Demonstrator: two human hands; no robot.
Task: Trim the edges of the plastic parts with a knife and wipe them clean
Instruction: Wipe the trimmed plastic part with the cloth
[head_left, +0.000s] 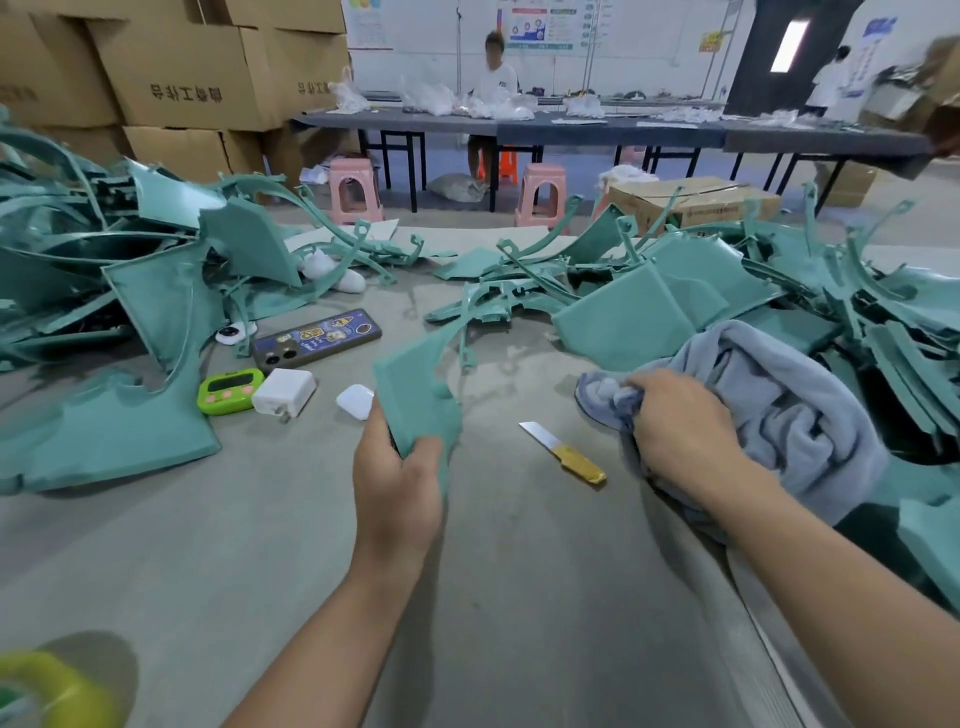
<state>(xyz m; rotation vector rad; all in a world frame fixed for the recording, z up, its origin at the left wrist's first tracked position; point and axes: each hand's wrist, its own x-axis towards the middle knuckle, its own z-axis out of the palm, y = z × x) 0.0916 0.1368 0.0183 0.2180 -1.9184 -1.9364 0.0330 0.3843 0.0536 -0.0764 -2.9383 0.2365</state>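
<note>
My left hand (397, 483) grips the lower edge of a teal plastic part (415, 384) and holds it upright above the grey table (311, 571). My right hand (680, 431) clutches a bunched grey-blue cloth (779, 410) at the right, beside a heap of teal parts. A small knife (563, 453) with a bare blade and a yellow-wrapped handle lies flat on the table between my two hands, touched by neither.
Heaps of teal plastic parts (130, 291) fill the left and right (727, 296) of the table. A phone (317, 338), a green timer (230, 391), a white charger (284, 392) and a white earbud case (355, 401) lie left of the held part. Cardboard boxes (182, 78) and a person at a far table stand behind.
</note>
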